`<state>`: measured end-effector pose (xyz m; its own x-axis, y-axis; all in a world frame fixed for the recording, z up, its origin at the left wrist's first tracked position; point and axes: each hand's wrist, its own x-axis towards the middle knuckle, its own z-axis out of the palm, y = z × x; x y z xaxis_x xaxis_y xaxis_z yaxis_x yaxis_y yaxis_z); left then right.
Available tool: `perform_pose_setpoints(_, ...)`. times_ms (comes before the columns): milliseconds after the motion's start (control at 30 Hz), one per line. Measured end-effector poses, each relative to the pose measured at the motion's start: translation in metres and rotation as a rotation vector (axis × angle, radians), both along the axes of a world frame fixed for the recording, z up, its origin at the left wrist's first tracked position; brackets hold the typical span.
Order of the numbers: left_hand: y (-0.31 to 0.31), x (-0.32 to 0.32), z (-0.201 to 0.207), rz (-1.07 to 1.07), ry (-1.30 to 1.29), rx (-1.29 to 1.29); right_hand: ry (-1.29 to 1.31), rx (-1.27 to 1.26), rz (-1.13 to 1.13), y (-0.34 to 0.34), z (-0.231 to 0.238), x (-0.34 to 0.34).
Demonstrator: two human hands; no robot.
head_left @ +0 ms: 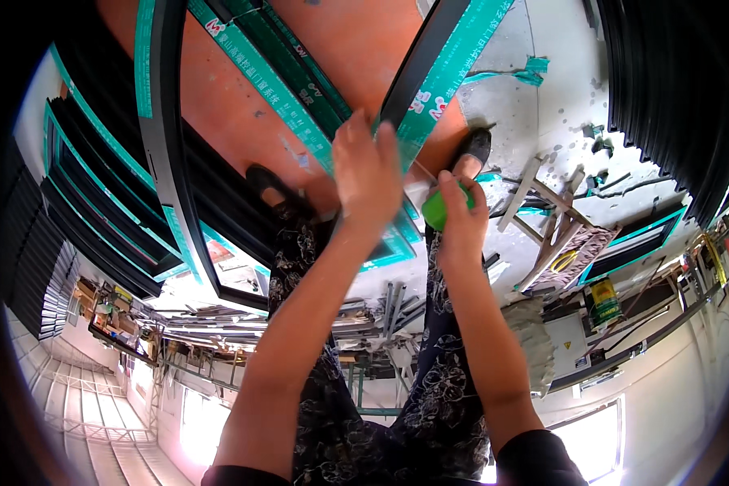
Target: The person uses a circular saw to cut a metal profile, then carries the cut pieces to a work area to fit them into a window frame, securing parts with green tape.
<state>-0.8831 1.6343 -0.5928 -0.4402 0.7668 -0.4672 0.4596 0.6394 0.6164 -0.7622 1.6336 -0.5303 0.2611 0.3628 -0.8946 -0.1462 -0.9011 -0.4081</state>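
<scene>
Two dark frame bars with teal printed film meet in a corner below me: the left bar and the right bar. My left hand is over this corner, its fingers pointing away from me. Motion smears them, so their grip is unclear. To its right, my right hand is closed around a bright green rounded object, whose exact kind I cannot make out. A thin, pale, straight piece shows between the green object and the corner. Part of the corner is hidden behind my left hand.
Another dark frame with teal film stands at the left. Stacked black profiles rise at the far right. A wooden trestle is on the floor at the right. Scraps of teal film lie on the grey floor.
</scene>
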Motion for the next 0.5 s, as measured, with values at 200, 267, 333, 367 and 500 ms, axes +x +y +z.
perform_pose_setpoints(200,0.037,0.054,-0.036,0.079,0.628,0.012,-0.226,0.161,0.119,-0.005,-0.001,0.002)
perform_pose_setpoints(267,0.031,0.053,-0.042,0.047,0.727,0.067,-0.133,0.133,0.176,-0.001,0.019,0.002)
perform_pose_setpoints(333,0.031,0.056,-0.046,0.024,0.777,0.107,0.199,0.194,0.213,-0.014,0.063,0.001)
perform_pose_setpoints(367,0.030,0.051,-0.050,0.029,0.797,0.120,0.313,0.367,0.295,-0.005,0.089,-0.010)
perform_pose_setpoints(500,0.023,0.060,-0.038,-0.152,0.803,0.123,0.567,0.369,0.267,0.019,0.151,-0.009)
